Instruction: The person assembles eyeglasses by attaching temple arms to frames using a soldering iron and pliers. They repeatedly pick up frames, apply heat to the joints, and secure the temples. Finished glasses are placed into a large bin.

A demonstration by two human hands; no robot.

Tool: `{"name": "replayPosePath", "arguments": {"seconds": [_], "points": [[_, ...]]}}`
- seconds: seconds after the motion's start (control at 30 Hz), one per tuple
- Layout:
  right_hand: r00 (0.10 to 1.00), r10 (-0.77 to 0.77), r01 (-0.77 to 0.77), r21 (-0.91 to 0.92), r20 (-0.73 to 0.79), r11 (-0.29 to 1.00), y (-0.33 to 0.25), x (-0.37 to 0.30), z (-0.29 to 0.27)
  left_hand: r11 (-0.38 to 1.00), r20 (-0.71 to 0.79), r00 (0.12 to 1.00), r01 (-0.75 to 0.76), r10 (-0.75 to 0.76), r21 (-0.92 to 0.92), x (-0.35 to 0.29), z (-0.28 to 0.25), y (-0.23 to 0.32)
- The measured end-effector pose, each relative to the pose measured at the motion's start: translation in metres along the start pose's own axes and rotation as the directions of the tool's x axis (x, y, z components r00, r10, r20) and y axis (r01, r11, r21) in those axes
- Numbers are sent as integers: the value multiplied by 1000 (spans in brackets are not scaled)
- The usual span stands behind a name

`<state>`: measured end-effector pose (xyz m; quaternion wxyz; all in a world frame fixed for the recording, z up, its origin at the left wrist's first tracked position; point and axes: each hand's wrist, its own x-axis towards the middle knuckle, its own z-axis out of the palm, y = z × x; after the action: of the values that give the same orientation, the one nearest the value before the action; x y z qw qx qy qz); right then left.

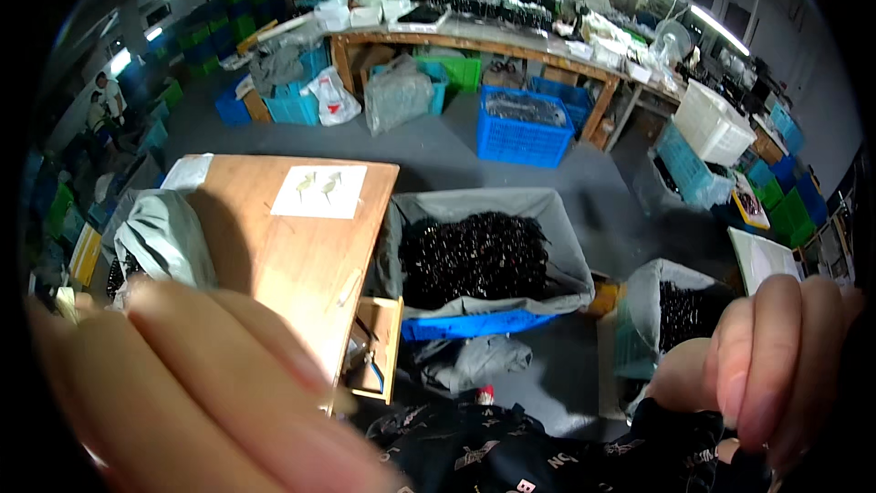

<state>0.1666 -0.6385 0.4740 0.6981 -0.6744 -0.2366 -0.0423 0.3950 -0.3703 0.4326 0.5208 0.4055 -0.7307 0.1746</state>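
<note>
Both my hands are raised close in front of the view. My left hand (196,393) fills the lower left, large and blurred, its fingers side by side; whether it holds anything is not visible. At the lower right is my right hand (766,356), its fingers curled together with the tips pointing down, and what they may grip is hidden. Behind the left hand stands a wooden table (301,246) with a white sheet (321,192) on it. Between the hands, farther down, a blue crate (474,326) lined with grey plastic holds a heap of small black glossy pieces (474,260).
An open wooden drawer (394,351) juts from the table. Grey plastic (479,361) lies below the crate. Another lined bin (643,310) with black pieces stands at right. Farther off are a blue crate (522,141) and a long cluttered workbench (465,35). People (111,96) stand far left.
</note>
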Motion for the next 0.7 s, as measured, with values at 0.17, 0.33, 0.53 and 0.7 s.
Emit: {"name": "replayPosePath", "arguments": {"seconds": [0.17,0.33,0.53,0.7], "points": [[999,48,-48,2,16,999,36,6,2,994,-106,994,26,-38,-110,-18,-8,-14],[996,-64,65,-15,59,998,40,1,19,990,-139,989,32,-51,-138,-16,-11,3],[928,-361,371,-119,95,921,29,-18,45,986,-170,983,45,-73,-163,-20,-14,10],[799,-601,571,-357,32,740,21,-48,69,971,-195,977,42,-90,-237,-23,-3,-5]]}}
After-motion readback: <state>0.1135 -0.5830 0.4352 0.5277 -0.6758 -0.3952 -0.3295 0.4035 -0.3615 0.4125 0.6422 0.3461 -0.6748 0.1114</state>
